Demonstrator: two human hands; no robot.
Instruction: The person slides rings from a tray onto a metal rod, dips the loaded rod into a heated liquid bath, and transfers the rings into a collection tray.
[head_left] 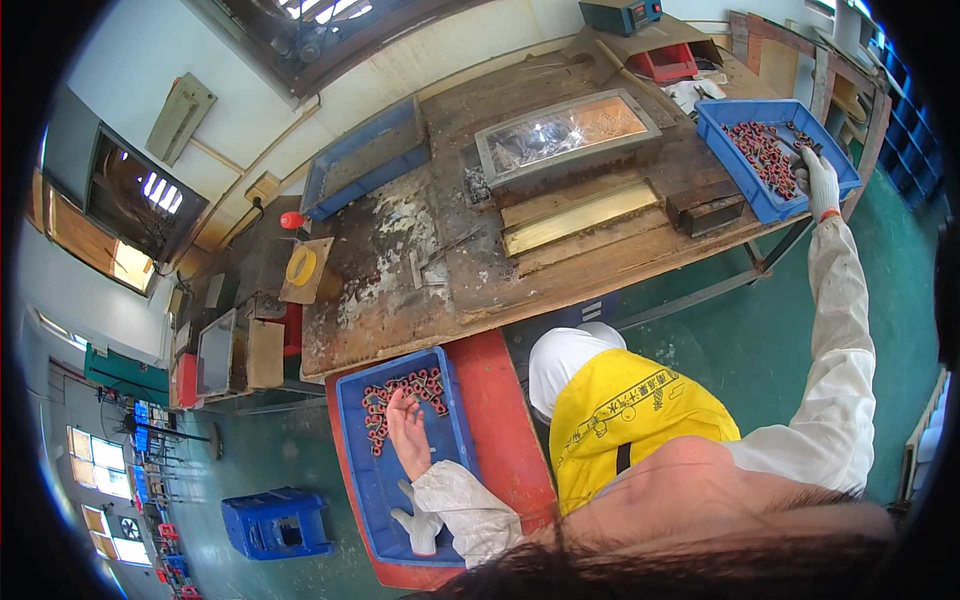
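Observation:
My bare left hand (409, 436) hovers above a blue bin (460, 420) at my left, its fingers stretched out near the small red-rimmed ring-shaped parts (378, 405). I see nothing held in it. A white glove (418, 525) lies in the near end of this bin. Out at the far right, my gloved right hand (823, 184) is closed around a dark slim hand tool (808, 150), whose exact kind I cannot make out. That hand is over a second blue bin (738, 197), which holds many similar red-rimmed parts (762, 160).
A worn wooden bench (400, 310) runs across in front. On it stand a framed metal pot with shiny contents (565, 132), a bright metal-topped trough (580, 217), a dark block (705, 207) and a blue tray (365, 160). Beneath the left bin is a red board (505, 410).

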